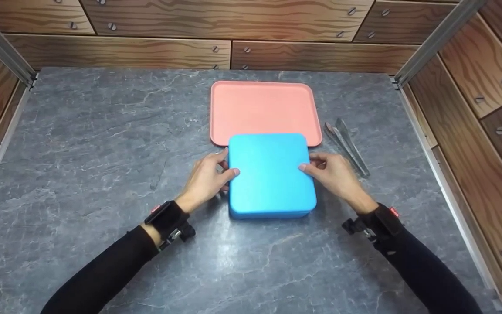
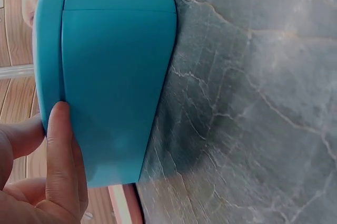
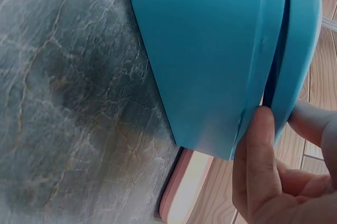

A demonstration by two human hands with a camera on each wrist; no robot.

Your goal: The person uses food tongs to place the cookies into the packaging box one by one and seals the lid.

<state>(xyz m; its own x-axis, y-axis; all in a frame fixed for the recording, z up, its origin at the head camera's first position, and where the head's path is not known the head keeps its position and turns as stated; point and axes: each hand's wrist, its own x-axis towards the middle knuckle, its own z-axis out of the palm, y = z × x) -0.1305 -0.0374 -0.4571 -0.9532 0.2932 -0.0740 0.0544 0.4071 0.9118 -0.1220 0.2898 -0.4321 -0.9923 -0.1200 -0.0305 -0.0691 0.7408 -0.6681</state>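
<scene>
A blue rectangular box [image 1: 273,215] stands on the grey marbled table, its blue lid [image 1: 273,174] on top. My left hand [image 1: 207,176] pinches the lid at the left side, thumb on the top face and fingertips under the edge. At the right side my right hand [image 1: 334,174] pinches the lid the same way. A dark gap shows between lid and box by the right fingers [image 3: 261,139] in the right wrist view. The seam looks narrower beside the left fingers [image 2: 59,150]. The box's inside is hidden.
Behind the box lies a pink tray [image 1: 264,107], its front edge partly covered by the box. Metal tongs [image 1: 354,149] lie to the right of the tray, near my right hand. Wood-patterned walls [image 1: 146,52] border the table at the back and sides.
</scene>
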